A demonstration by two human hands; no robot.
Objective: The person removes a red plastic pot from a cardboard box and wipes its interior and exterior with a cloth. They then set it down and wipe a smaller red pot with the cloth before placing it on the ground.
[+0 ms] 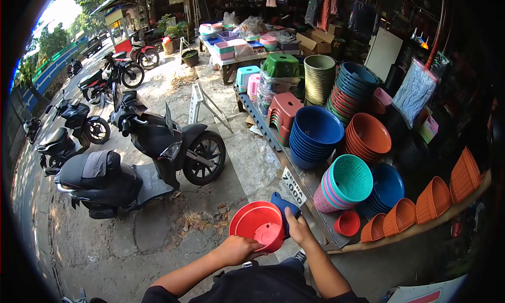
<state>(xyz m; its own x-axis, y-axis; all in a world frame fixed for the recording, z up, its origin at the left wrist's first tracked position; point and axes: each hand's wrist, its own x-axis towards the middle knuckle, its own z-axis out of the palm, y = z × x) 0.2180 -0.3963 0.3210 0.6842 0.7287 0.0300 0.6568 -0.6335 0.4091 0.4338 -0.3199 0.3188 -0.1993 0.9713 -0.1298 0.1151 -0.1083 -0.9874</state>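
Observation:
A red plastic flower pot, with small holes in its bottom, is tilted so that I look into it. My left hand grips its near rim, the fingers curled over the edge. My right hand is closed on a dark blue cloth, which lies against the right side of the pot. Part of the cloth is hidden behind the hand. A smaller red pot stands on the display to the right of my right hand.
Stacked blue tubs, orange tubs and turquoise baskets line the display on the right. Orange planters sit along its curved edge. A price sign hangs at the front. A parked scooter stands left on the pavement.

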